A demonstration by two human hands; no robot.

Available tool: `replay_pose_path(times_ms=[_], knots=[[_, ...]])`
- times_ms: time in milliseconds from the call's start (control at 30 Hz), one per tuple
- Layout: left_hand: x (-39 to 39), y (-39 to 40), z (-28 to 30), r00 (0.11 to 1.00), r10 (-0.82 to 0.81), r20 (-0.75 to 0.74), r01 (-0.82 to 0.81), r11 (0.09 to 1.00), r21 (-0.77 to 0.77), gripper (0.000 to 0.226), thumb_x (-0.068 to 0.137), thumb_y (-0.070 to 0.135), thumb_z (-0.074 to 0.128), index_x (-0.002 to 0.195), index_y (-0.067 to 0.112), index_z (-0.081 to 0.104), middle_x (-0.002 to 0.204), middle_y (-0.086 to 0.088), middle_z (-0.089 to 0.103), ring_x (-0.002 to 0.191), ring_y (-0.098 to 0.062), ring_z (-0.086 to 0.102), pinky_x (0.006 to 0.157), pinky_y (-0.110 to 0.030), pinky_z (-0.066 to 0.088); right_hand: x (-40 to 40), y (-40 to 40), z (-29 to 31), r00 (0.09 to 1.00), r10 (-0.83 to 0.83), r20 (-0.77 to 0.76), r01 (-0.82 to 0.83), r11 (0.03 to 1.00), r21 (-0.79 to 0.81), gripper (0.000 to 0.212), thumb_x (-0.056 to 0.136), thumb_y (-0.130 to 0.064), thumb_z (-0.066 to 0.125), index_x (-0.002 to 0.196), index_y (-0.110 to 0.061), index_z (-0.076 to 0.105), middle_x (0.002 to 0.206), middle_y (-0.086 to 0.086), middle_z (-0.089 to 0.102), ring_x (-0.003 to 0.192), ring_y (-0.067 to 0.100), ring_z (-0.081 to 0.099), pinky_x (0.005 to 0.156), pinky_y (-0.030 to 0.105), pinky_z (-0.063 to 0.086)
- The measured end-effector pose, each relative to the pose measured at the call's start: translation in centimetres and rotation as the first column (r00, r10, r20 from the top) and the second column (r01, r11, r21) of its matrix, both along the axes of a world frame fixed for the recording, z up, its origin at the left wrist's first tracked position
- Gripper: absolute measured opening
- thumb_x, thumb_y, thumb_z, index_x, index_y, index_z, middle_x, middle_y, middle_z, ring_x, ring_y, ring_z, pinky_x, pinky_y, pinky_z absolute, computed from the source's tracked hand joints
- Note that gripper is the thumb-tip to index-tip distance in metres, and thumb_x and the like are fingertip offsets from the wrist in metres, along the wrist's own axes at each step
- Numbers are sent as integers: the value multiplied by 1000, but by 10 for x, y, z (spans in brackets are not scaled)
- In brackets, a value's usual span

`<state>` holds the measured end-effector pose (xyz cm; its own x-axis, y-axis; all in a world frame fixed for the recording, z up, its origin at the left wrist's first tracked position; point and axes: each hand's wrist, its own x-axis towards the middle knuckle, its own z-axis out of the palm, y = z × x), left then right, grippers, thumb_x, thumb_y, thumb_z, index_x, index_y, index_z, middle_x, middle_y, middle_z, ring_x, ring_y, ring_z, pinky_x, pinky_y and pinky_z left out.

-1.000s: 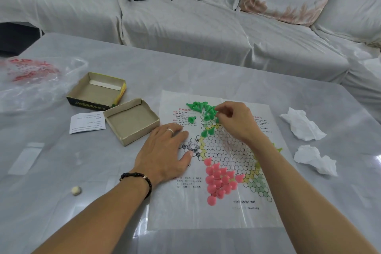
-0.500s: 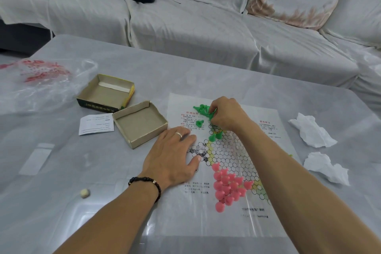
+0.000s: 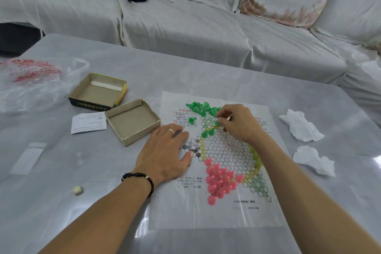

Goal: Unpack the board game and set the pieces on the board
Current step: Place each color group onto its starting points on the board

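A paper board (image 3: 223, 215) printed with a hexagon grid lies flat on the grey table. Several green cone pieces (image 3: 201, 107) are heaped at its far edge, two more stand on the grid (image 3: 207, 133), and one lies apart (image 3: 192, 120). Several pink pieces (image 3: 219, 179) cluster on the near corner of the grid. My left hand (image 3: 165, 152) rests flat on the board's left side, fingers straight. My right hand (image 3: 235, 122) hovers over the far part of the grid and pinches a green piece (image 3: 218, 122) between thumb and fingers.
Two open cardboard box halves (image 3: 132, 121) (image 3: 99, 92) and a white slip (image 3: 89, 122) lie left of the board. A clear plastic bag (image 3: 35, 82) sits at far left, a small die (image 3: 78, 190) near the front left, two crumpled tissues (image 3: 300, 125) (image 3: 313, 160) on the right. A sofa stands behind.
My right hand went to the green heap, then drew back over the grid with a green piece pinched. My left hand stays flat on the board.
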<state>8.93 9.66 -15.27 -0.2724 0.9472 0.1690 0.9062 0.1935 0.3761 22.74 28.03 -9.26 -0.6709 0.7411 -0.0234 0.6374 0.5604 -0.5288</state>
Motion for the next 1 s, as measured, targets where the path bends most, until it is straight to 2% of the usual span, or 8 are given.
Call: replay_pose_path(times_ms=[100, 200, 267, 400, 567, 767, 900, 1000], knots=[[0, 0, 1, 1000, 1, -6, -1, 1000, -1, 53, 84, 56, 43, 128, 27, 49, 140, 3, 42, 132, -16, 33, 113, -32, 22, 8, -3, -8, 999, 2, 52, -4, 1000, 27, 12, 89, -11, 61, 92, -18, 69, 90, -5, 66, 74, 5, 60, 66, 16, 46], [0, 0, 0, 1000, 1, -12, -1, 1000, 2, 52, 85, 55, 44, 128, 27, 50, 140, 3, 43, 132, -16, 33, 113, -32, 23, 9, -5, -12, 997, -6, 74, 5, 1000, 7, 13, 88, -10, 61, 94, -19, 69, 92, -3, 66, 72, 11, 62, 71, 27, 54], [-1, 0, -1, 1000, 1, -14, -1, 1000, -1, 50, 85, 54, 46, 127, 27, 50, 139, 4, 43, 132, -16, 33, 113, -32, 23, 8, -7, -14, 997, -9, 73, 8, 1000, 6, 12, 87, -10, 62, 91, -19, 68, 91, -3, 66, 70, 12, 63, 72, 30, 56], [-1, 0, -1, 1000, 4, -3, -4, 1000, 9, 47, 85, 54, 47, 122, 27, 52, 136, 3, 45, 129, -17, 37, 112, -33, 26, 7, -7, -17, 997, -18, 78, 16, 1000, 18, 14, 84, -8, 64, 89, -20, 68, 88, -4, 66, 76, 11, 62, 69, 24, 52], [-1, 1, -2, 1000, 3, -12, -3, 1000, -1, 48, 85, 55, 45, 124, 28, 50, 138, 5, 43, 130, -16, 35, 113, -33, 26, 7, -10, -18, 998, -37, 49, 35, 999, 34, 13, 84, -9, 66, 89, -20, 67, 86, -6, 66, 77, 11, 63, 72, 27, 54], [-2, 0, -3, 1000, 5, -10, -5, 1000, -15, 49, 85, 56, 45, 126, 29, 49, 139, 5, 42, 131, -16, 34, 113, -32, 24, 4, -14, -16, 998, -36, 51, 33, 998, 56, 12, 85, -11, 66, 95, -18, 68, 90, -4, 67, 80, 9, 60, 73, 24, 49], [-2, 1, -2, 1000, 3, -10, -3, 1000, -11, 49, 85, 56, 45, 125, 28, 50, 138, 4, 43, 131, -17, 35, 113, -33, 26, 4, -15, -15, 998, -24, 52, 21, 998, 62, 23, 83, -7, 65, 104, -17, 67, 94, -5, 66, 82, 8, 58, 79, 24, 49], [-2, 1, -3, 1000, 2, -7, -2, 1000, -12, 50, 85, 55, 45, 126, 28, 50, 139, 4, 43, 132, -17, 34, 113, -33, 24, 15, -6, -11, 995, -102, 11, 101, 993, 65, 30, 82, -2, 60, 109, -15, 67, 95, -5, 66, 86, 9, 61, 80, 22, 49]])
